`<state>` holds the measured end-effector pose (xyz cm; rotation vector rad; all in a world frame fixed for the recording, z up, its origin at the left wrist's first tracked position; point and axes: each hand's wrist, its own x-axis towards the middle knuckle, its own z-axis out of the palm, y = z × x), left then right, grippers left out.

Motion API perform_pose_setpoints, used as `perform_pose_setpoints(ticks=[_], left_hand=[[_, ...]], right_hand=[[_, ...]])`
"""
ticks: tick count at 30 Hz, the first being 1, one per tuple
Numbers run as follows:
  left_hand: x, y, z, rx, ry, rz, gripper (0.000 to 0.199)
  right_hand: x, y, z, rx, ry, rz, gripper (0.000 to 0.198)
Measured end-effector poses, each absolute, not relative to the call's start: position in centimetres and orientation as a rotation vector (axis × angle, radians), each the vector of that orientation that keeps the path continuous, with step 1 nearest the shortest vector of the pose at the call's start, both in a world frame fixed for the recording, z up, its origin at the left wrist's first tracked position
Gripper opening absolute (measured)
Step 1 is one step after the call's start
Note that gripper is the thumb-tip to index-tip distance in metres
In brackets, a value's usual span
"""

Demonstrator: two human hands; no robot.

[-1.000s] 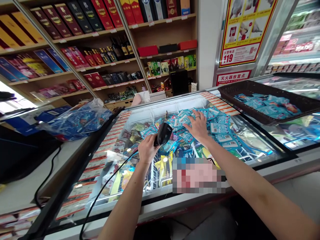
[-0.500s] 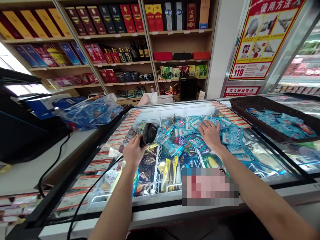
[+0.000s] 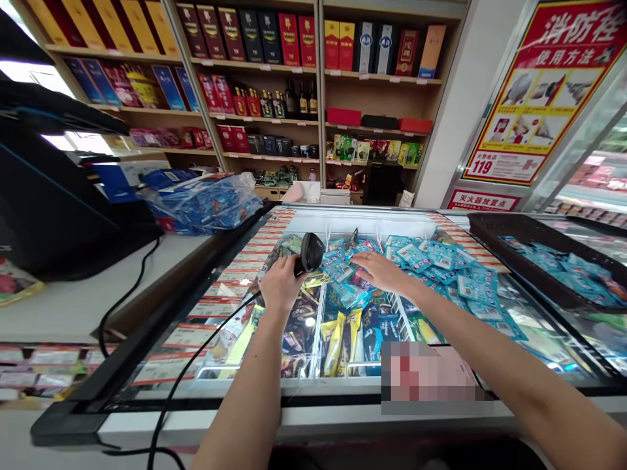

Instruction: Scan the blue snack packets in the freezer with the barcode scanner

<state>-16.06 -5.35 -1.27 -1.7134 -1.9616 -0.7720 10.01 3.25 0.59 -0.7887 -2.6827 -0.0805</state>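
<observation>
My left hand [image 3: 281, 284] is wrapped round the handle of a black barcode scanner [image 3: 312, 252], its head tilted over the freezer's glass top. A black cable [image 3: 208, 346] trails from it toward the front edge. My right hand [image 3: 385, 271] is stretched out flat to the left, fingers extended, over the middle of the glass. Its fingertips lie close by a small blue packet [image 3: 337, 268]; whether they touch it I cannot tell. More blue packets [image 3: 443, 256] are spread in a heap on the glass to the right of that hand.
Under the glass, white wire baskets [image 3: 321, 320] hold wrapped ice creams [image 3: 334, 346]. A dark brown tray [image 3: 526, 267] with blue packets stands at the right. On the left counter lies a clear plastic bag [image 3: 210, 205] of blue packets beside a black machine [image 3: 53, 196]. Shelves of boxes stand behind.
My right hand has moved left, off the blue packet heap to the single packets nearer the scanner. My left hand still holds the scanner. The view has shifted somewhat.
</observation>
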Motion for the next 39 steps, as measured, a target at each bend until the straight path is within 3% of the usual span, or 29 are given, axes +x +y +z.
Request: perform_pose_setpoints(ticks=[6, 14, 21, 25, 27, 33, 39], left_hand=[[-16.1, -5.6, -1.3, -1.711, -1.979, -0.820, 0.037], [-16.3, -5.3, -1.4, -1.684, -1.987, -0.845, 0.038], [-16.1, -5.5, -1.5, -1.737, -1.931, -0.821, 0.037], [-16.0, -5.5, -1.5, -1.723, -1.925, -0.794, 0.036], [-16.0, -5.5, -1.5, -1.738, -1.912, -0.773, 0.036], [-15.8, -5.4, -1.6, -1.822, -1.845, -0.726, 0.037], [-15.2, -5.4, -1.7, -1.931, -1.746, -0.676, 0.041]], right_hand=[[5.3, 4.5, -0.1, -0.778, -2.781, 0.029, 0.042], [6.3, 3.2, -0.3, -1.031, -2.685, -0.061, 0.041], [6.7, 4.6, -1.0, -1.016, -2.703, 0.145, 0.068], [7.1, 4.3, -0.5, -1.131, -2.617, 0.085, 0.084], [8.0, 4.0, 0.0, -1.180, -2.538, 0.105, 0.080], [13.5, 3.6, 1.2, -1.189, -2.247, 0.360, 0.032], [19.3, 3.0, -0.1, -1.167, -1.799, 0.642, 0.027]])
